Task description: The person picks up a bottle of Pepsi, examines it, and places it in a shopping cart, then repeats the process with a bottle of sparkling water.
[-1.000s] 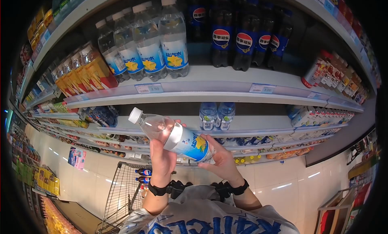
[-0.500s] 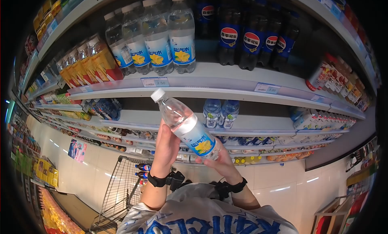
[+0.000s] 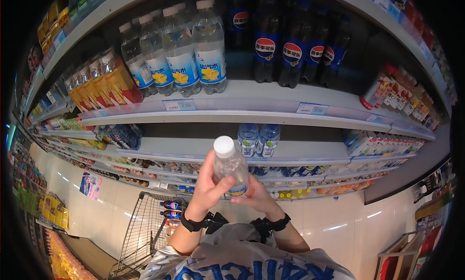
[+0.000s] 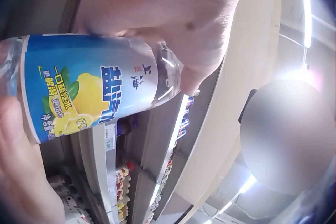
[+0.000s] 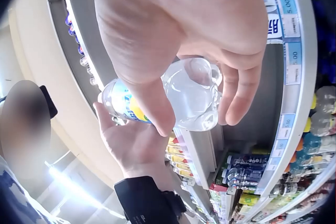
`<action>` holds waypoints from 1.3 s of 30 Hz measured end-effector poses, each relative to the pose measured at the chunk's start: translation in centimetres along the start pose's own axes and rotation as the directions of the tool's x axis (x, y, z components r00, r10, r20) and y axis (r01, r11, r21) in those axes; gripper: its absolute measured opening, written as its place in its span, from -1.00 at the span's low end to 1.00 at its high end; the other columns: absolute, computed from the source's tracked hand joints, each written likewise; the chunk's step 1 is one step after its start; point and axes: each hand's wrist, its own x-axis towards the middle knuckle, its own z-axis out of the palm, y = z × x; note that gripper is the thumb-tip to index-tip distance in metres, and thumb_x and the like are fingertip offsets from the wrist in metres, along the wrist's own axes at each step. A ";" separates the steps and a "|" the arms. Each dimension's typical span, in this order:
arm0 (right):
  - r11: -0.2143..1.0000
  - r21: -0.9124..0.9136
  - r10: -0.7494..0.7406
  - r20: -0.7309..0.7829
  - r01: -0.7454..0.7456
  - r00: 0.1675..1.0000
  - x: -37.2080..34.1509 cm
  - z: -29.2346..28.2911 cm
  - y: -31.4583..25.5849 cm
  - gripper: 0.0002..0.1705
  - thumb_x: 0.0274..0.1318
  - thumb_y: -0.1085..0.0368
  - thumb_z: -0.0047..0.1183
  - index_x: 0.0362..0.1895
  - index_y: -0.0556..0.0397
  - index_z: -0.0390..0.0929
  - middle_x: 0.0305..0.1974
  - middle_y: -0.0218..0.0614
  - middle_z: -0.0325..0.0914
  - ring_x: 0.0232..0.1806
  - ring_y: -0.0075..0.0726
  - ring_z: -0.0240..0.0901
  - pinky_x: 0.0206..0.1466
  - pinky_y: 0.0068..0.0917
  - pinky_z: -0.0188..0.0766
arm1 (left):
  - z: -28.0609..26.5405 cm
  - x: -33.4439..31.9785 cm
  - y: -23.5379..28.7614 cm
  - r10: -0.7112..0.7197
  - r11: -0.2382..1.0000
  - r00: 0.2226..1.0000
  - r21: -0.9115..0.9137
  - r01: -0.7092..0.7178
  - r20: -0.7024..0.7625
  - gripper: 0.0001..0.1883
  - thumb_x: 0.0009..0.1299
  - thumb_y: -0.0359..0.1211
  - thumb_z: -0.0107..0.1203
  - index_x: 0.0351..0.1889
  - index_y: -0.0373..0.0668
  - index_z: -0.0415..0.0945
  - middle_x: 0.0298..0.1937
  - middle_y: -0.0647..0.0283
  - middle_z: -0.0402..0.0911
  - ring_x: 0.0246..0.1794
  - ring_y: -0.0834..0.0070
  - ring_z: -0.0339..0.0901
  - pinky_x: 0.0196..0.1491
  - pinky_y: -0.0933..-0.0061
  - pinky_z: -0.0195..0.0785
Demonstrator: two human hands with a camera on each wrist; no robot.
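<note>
Lower left of the head view: wire cart [image 3: 140, 222], containing bottles with blue labels. Upper left: a group of clear bottles [image 3: 180, 69] upright on the shelf. Lower centre: left hand [image 3: 204, 190], thumb and fingers curled around the upper part of the lemon-label bottle [image 3: 231, 166]. The bottle is at frame centre, white cap toward the top. Right of it: right hand [image 3: 259, 197], thumb and fingers gripping the base end. Upper right of centre: dark cola bottles [image 3: 292, 55], upright.

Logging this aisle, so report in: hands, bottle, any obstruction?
Left hand gripping bottle, upper part; right hand holding its base. White cap on. Nothing visibly blocking either hand.
</note>
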 end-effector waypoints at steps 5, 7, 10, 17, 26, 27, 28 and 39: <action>1.000 -0.019 0.009 0.015 -0.008 1.000 -0.4 0.0 -0.3 -0.04 -0.03 0.54 0.30 0.42 0.13 0.03 0.28 -0.32 0.25 0.33 -0.44 0.19 0.34 -0.38 0.26 | 0.3 0.2 0.3 -0.038 0.993 0.992 0.113 0.024 0.120 -0.24 0.25 -0.20 0.31 0.34 -0.28 0.18 0.13 0.19 0.44 0.16 0.45 0.37 0.23 0.37 0.21; 0.998 0.036 0.060 -0.005 -0.060 0.998 -0.6 -0.1 0.1 -0.03 -0.05 0.52 0.32 0.42 0.12 0.04 0.28 -0.33 0.25 0.33 -0.44 0.20 0.35 -0.35 0.26 | 0.5 0.2 0.3 -0.074 0.989 0.986 0.138 0.053 0.149 -0.22 0.24 -0.23 0.31 0.37 -0.26 0.17 0.19 0.15 0.41 0.24 0.43 0.33 0.27 0.36 0.17; 0.998 -0.052 0.029 -0.011 -0.030 1.000 -1.0 -0.3 -0.1 -0.02 -0.06 0.50 0.34 0.42 0.12 0.04 0.27 -0.33 0.28 0.33 -0.43 0.21 0.34 -0.34 0.28 | 1.0 0.5 0.6 -0.086 0.992 0.980 0.108 0.067 0.177 -0.21 0.25 -0.26 0.30 0.39 -0.26 0.15 0.25 0.13 0.38 0.32 0.41 0.26 0.32 0.34 0.12; 0.949 -0.284 0.145 0.017 -0.134 0.989 -3.7 -0.2 -3.5 0.08 -0.10 0.48 0.38 0.45 0.17 -0.04 0.22 -0.21 0.38 0.22 -0.38 0.38 0.22 -0.39 0.38 | -0.9 0.9 -1.4 -0.206 0.971 0.959 -0.080 0.225 0.193 -0.07 0.26 0.09 0.24 0.41 -0.28 0.09 0.25 0.03 0.41 0.28 0.26 0.37 0.33 0.21 0.18; 0.998 -0.020 0.062 0.115 -0.060 0.991 -5.4 -0.8 -5.4 0.45 -0.06 0.21 0.42 0.53 -0.04 -0.61 -0.09 -0.12 0.60 -0.14 -0.44 0.56 -0.10 -0.52 0.45 | -1.4 0.8 -5.9 -0.379 0.718 0.925 -0.619 0.320 0.038 -0.44 0.52 0.06 -0.12 0.22 -0.20 0.32 0.08 0.12 0.53 0.13 0.26 0.48 0.20 0.20 0.35; 0.999 0.034 0.036 0.139 -0.041 0.990 -5.5 -0.8 -6.0 0.45 -0.04 0.21 0.41 0.52 -0.06 -0.64 -0.16 -0.15 0.62 -0.23 -0.46 0.55 -0.17 -0.55 0.42 | -0.5 0.8 -5.4 -0.503 0.664 0.864 -0.652 0.367 -0.026 -0.47 0.55 0.07 -0.19 0.13 -0.19 0.41 -0.01 0.13 0.57 0.06 0.28 0.52 0.13 0.23 0.41; 0.996 0.089 0.009 0.162 -0.023 0.987 -5.6 -0.7 -6.5 0.45 -0.02 0.21 0.39 0.52 -0.09 -0.68 -0.23 -0.18 0.64 -0.33 -0.49 0.54 -0.23 -0.58 0.39 | -0.2 1.0 -5.6 -0.507 0.661 0.862 -0.653 0.370 -0.024 -0.47 0.55 0.07 -0.19 0.13 -0.19 0.41 -0.01 0.13 0.57 0.06 0.28 0.52 0.13 0.23 0.41; 0.985 0.115 -0.132 0.034 0.128 0.991 -4.2 0.2 -7.5 0.19 -0.11 0.45 0.29 0.53 0.06 -0.25 -0.23 -0.06 0.62 -0.34 -0.44 0.53 -0.29 -0.56 0.39 | 1.0 0.2 -6.3 -0.624 0.369 0.760 -0.789 0.491 0.181 -0.34 0.51 0.24 -0.30 0.07 -0.15 0.46 -0.01 0.18 0.59 -0.02 0.33 0.56 0.06 0.23 0.46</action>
